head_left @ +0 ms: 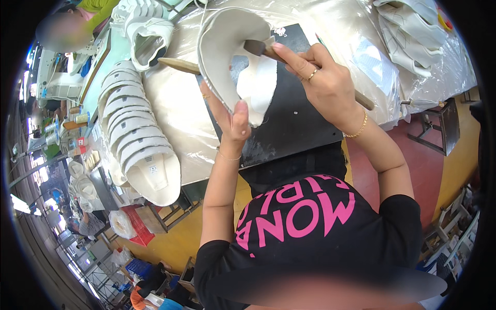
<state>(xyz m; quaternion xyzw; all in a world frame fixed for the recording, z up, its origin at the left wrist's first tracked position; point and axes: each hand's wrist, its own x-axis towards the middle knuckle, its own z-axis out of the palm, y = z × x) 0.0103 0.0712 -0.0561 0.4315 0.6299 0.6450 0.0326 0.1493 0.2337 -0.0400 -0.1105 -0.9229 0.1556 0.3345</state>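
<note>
My left hand [233,121] grips the lower edge of a white shoe upper [216,57], thumb in front, and holds it raised and curved over the dark work board [297,111]. In my right hand [328,77] is a hammer [254,47], its wooden handle passing under my fingers and out past my wrist. The dark metal head lies against the inner side of the upper, by its opening. A pointed wooden stick [178,65] sticks out to the left from behind the upper; its other end is hidden.
At left stands a long nested row of white uppers [152,170], with more uppers [147,41] beyond it. Another pile of white uppers [413,36] lies at the far right on plastic sheeting. Beside the table's right edge is a stool [434,129]. Another person [77,23] sits at the far left.
</note>
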